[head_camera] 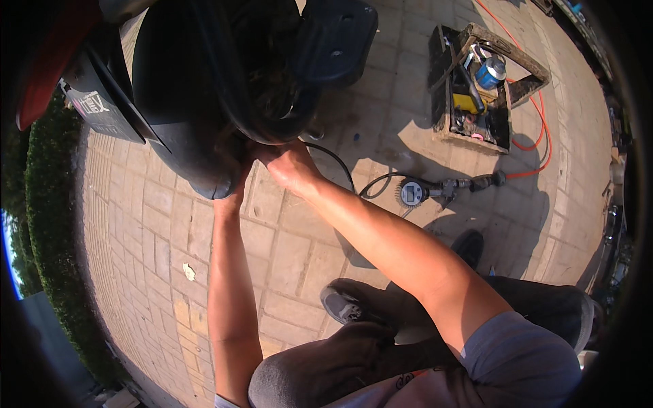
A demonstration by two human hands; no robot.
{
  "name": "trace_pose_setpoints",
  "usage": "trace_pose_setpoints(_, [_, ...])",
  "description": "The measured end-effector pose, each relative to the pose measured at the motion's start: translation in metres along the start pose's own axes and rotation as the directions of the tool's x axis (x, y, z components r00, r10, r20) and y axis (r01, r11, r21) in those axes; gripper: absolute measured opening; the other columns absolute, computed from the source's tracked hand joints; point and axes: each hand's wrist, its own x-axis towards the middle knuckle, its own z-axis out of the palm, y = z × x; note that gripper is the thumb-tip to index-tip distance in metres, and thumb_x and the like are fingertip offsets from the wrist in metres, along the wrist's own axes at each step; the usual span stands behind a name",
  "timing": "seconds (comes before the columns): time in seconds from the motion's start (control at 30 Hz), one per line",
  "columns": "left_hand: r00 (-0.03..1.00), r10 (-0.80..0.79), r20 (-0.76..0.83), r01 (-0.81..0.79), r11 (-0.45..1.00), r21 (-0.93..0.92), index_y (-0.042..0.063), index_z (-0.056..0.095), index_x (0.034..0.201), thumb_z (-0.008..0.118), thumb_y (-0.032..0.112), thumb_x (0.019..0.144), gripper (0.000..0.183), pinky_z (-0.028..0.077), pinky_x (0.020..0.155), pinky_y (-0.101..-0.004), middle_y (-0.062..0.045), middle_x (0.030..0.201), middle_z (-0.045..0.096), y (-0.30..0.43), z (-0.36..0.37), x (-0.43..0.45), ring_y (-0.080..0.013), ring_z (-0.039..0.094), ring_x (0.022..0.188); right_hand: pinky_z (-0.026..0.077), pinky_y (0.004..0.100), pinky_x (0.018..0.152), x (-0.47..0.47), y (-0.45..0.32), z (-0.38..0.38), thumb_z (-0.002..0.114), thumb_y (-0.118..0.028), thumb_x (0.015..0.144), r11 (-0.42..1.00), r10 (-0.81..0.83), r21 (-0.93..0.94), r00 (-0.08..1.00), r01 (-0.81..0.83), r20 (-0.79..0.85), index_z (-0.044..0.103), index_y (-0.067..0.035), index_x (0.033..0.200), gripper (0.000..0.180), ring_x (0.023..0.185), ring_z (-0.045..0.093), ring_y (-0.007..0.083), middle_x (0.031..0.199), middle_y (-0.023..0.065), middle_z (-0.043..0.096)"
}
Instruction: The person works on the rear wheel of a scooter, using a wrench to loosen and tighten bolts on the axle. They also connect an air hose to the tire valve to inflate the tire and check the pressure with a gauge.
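The rear of a scooter, with its black mudguard (183, 148), stands before me. My left hand (235, 191) reaches up behind the mudguard's lower end, and its fingers are hidden there. Close beside it my right hand (285, 163) reaches in beneath a curved black part (275, 130), probably the tyre. Shadow and the scooter hide the fingertips, so what either hand touches or holds cannot be seen. A thin black hose (336, 157) runs from near my right hand towards a tyre inflator with a round digital gauge (410, 194), which lies on the paving.
An orange air hose (530, 174) joins the inflator and curves behind a worn wooden toolbox (472, 145). Inside the box are a blue can (491, 74) and a yellow-and-black tool (465, 103). A hedge (51, 219) borders the brick paving (285, 265) at left.
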Motion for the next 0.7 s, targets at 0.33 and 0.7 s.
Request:
trace_pose_setpoints(0.33, [0.99,-0.096,-0.103,0.121,0.957,0.264,0.003,0.029,0.144,0.071,0.008,0.083,0.074,0.027,0.111,-0.0373,-0.011,0.145,0.038,-0.042,-0.014,-0.024,-0.0229,0.037,0.132,0.044,0.0436,0.061,-0.056,0.009,-0.013,0.055,-0.032,0.09,0.975,0.047,-0.217,0.999,-0.047,-0.004,0.059,0.004,0.078,0.039,0.066,0.06,0.0362,0.069,0.0213,0.061])
trace_pose_setpoints(0.7, [0.917,0.121,-0.38,0.008,0.947,0.321,0.002,0.039,0.137,0.074,0.015,0.082,0.066,0.031,0.105,-0.0339,-0.011,0.138,0.043,-0.035,-0.003,0.001,-0.0214,0.041,0.125,0.05,0.0452,0.072,-0.081,0.038,-0.053,0.054,-0.029,0.087,0.739,0.354,-0.657,0.915,-0.146,0.194,0.063,0.003,0.082,0.033,0.08,0.063,0.0414,0.086,0.0244,0.064])
